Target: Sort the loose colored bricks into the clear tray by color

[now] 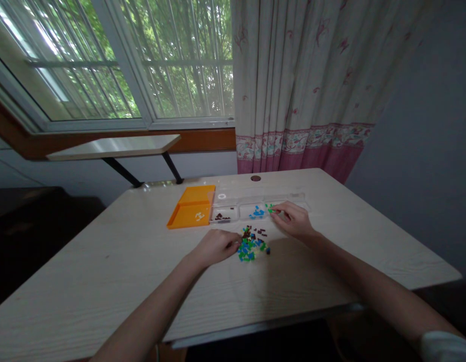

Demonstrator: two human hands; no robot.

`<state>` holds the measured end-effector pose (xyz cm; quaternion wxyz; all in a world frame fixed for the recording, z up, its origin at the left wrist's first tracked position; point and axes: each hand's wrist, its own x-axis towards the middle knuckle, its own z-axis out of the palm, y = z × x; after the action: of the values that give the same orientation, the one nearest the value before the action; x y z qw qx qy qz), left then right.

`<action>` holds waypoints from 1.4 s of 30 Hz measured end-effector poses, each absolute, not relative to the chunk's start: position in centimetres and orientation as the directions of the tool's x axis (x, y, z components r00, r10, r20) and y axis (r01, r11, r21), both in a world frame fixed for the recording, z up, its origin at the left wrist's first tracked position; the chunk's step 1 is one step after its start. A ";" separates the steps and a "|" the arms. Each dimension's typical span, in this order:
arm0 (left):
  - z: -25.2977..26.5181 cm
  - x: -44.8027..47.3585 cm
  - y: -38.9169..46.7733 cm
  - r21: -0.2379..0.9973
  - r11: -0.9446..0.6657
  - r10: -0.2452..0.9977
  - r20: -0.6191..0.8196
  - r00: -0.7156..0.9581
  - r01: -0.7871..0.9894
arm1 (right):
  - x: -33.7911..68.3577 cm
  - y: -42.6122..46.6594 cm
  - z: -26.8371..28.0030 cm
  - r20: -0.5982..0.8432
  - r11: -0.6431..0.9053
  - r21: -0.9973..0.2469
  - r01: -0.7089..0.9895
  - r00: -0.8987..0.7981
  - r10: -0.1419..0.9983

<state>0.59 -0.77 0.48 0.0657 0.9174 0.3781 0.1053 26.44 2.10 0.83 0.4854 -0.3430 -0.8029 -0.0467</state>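
Note:
A mixed pile of small green, blue, brown and pale toy bricks (248, 248) lies on the table in front of me. My left hand (219, 246) rests at the pile's left edge, its fingers curled closed; whatever is in them is hidden. Farther out, my right hand (293, 218) hovers at the clear plastic tray, thumb and fingertips pinched beside some green bricks (269, 207); I cannot make out what they hold. Blue bricks (257, 212) lie in the middle compartment and dark brown bricks (220, 217) in the one left of it.
An orange tray (183, 215) holding a few pale bricks (199, 216) adjoins the clear tray on the left. Behind are a raised shelf (120, 145) on black legs, a round cable hole (255, 178), a window and a curtain (293, 90). The table's front edge (263, 325) is near me.

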 end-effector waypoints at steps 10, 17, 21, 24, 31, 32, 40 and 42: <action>0.7 0.5 -0.9 0.221 -0.678 0.733 0.139 0.666 0.701 | 26.9 2.7 0.5 0.721 0.641 -0.308 0.703 -0.267 0.639; 0.6 0.4 -0.8 0.212 -0.686 0.726 0.128 0.676 0.696 | 28.3 4.4 -0.4 0.616 0.396 -0.311 0.864 -0.134 0.776; 0.5 0.4 -0.7 0.231 -0.697 0.714 0.130 0.688 0.679 | 28.4 4.4 -0.3 0.579 0.352 -0.310 0.883 -0.118 0.807; 0.5 0.4 -0.7 0.255 -0.692 0.716 0.124 0.687 0.675 | 27.9 3.8 0.1 0.524 0.373 -0.334 0.866 -0.158 0.837; 0.7 0.3 -0.7 0.282 -0.693 0.709 0.100 0.698 0.663 | 25.3 2.0 -0.2 0.437 0.548 -0.288 0.785 -0.401 0.805; 0.7 0.4 -0.7 0.282 -0.692 0.710 0.097 0.698 0.665 | 24.9 1.7 -0.4 0.431 0.563 -0.279 0.778 -0.422 0.798; 0.5 0.7 -0.9 0.190 -0.704 0.704 0.063 0.708 0.684 | 23.3 -0.1 -1.3 0.430 0.697 -0.210 0.686 -0.575 0.696; 0.5 0.9 -1.0 0.125 -0.701 0.711 0.051 0.701 0.702 | 23.3 -0.4 -1.3 0.423 0.706 -0.204 0.678 -0.589 0.688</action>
<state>0.89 -1.01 0.49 0.0481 0.9211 0.3835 0.0475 23.25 -0.36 -1.29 0.2417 -0.3833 -0.8914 0.0105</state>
